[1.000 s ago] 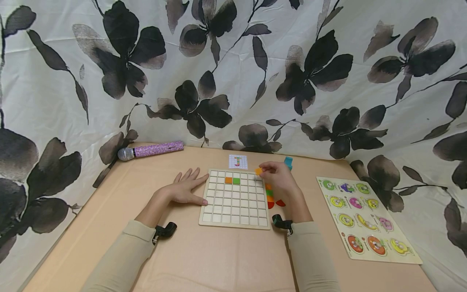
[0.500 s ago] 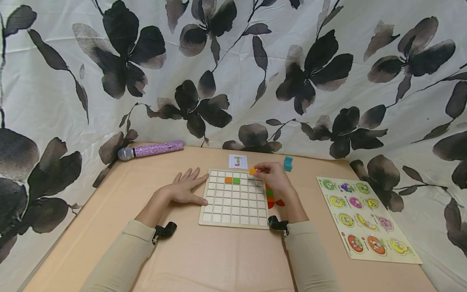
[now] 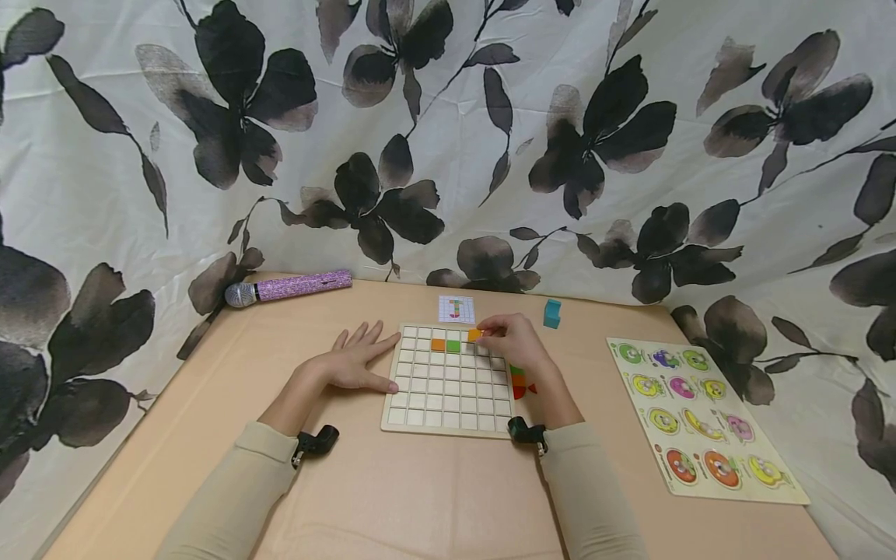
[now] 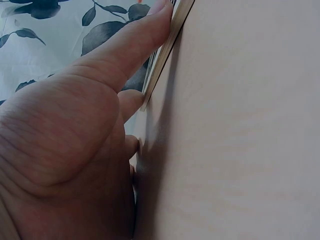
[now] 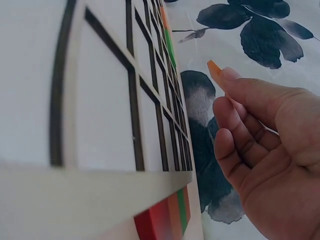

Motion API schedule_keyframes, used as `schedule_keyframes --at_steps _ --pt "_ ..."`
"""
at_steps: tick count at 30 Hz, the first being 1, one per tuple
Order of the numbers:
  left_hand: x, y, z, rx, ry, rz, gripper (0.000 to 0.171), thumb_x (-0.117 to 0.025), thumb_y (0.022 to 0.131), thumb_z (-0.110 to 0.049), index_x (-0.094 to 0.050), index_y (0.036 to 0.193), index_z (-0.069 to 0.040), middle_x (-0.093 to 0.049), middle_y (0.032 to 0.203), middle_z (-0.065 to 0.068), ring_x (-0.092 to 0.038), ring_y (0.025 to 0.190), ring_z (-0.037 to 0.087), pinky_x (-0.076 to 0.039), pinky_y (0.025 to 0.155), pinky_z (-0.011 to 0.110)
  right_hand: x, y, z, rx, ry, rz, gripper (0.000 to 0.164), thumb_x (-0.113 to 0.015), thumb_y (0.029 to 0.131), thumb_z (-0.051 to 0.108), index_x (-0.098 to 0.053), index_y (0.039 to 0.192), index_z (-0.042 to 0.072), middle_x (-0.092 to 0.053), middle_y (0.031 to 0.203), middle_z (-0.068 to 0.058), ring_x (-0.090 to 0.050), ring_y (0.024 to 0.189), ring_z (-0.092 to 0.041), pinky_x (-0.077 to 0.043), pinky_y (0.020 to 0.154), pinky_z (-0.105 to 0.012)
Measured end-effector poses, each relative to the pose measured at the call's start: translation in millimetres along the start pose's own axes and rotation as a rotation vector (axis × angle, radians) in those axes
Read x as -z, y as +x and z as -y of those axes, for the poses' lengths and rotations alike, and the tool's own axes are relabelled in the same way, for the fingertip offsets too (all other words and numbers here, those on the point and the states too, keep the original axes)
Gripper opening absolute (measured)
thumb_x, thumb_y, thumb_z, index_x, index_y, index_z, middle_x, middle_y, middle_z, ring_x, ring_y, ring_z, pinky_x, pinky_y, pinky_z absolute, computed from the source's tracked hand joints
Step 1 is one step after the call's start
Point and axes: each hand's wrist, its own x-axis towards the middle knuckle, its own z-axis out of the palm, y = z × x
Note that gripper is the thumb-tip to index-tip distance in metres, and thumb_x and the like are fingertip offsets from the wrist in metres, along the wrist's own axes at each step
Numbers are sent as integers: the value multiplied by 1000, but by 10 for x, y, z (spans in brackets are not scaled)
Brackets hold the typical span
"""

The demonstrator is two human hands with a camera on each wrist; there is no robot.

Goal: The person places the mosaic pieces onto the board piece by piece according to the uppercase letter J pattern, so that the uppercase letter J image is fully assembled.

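Observation:
A white grid board with a pale wooden rim lies on the table, an orange square tile and a green square tile side by side in its second row. Between thumb and fingers my right hand pinches another orange tile, held above the board's upper right part. My left hand lies spread at the board's left side, thumb and index finger touching the edge. Beside the board's right edge are red, green and orange pieces, partly covered by my right forearm.
Behind the board lies a small pattern card. Blue pieces stand at the back right, and a glittery purple microphone at the back left. A fruit picture board lies on the right. A floral cloth hangs behind the table.
My right hand has moved left with the orange tile, from the board's upper right corner to over its top rows. The left hand has stayed in place.

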Motion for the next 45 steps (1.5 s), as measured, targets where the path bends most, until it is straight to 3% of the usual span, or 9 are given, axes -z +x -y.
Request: schedule_keyframes --at_steps 5,13,27,45 --pt "36 -23 -68 23 5 20 114 -74 80 -73 -23 168 -23 4 173 25 12 159 50 13 123 71 -43 2 7 -18 -12 24 18 -81 91 9 -78 107 2 -71 89 -9 -60 76 -21 -51 64 -23" --pt "-5 1 -6 16 8 5 114 -72 79 -77 -23 168 -25 6 174 24 14 159 49 16 122 71 -118 18 -32 -24 -30 26 17 -82 89 10 -78 104 4 -70 86 -7 -60 75 -20 -50 63 -24" --pt "15 -8 -46 52 70 21 109 -72 83 -71 -21 168 -24 4 175 21 11 160 46 10 125 69 -170 14 -60 -57 -69 21 21 -83 89 11 -79 108 4 -69 88 -7 -58 79 -21 -47 65 -23" --pt "10 7 -38 37 26 13 113 -74 81 -73 -22 168 -22 4 174 23 12 159 48 13 124 70 -187 21 -78 -54 -118 53 20 -80 91 11 -80 111 6 -68 86 -5 -56 77 -18 -45 66 -26"
